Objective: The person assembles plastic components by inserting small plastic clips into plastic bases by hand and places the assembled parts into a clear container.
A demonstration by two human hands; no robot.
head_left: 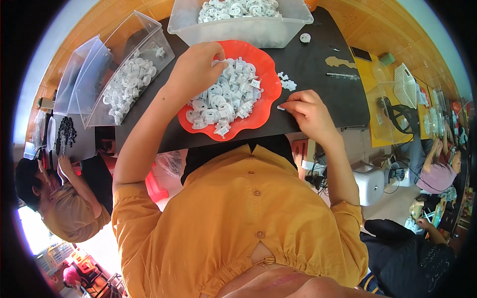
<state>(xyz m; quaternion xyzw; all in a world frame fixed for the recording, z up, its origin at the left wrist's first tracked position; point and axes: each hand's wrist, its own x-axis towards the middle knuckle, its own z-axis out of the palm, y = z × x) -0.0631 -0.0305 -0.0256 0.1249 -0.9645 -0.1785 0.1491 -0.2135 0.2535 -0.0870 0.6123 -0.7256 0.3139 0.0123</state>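
Observation:
A red bowl [271, 92] with a wavy rim stands at the table's near edge, heaped with small white plastic parts [226, 92]. Over the bowl's far left side, my left hand [198, 64] is closed, with a white plastic part [217, 62] at its fingertips. Just right of the bowl, my right hand [309, 113] pinches a small white plastic piece [281, 107] between thumb and finger, low over the dark table. Several flat white pieces [286, 82] lie between that hand and the bowl's right rim.
A clear bin [238, 34] of white parts stands behind the bowl; another clear bin [161, 47] is at left. One round white part [305, 38] and a thin rod [343, 76] lie on the dark table [338, 94]. Other people sit at both sides.

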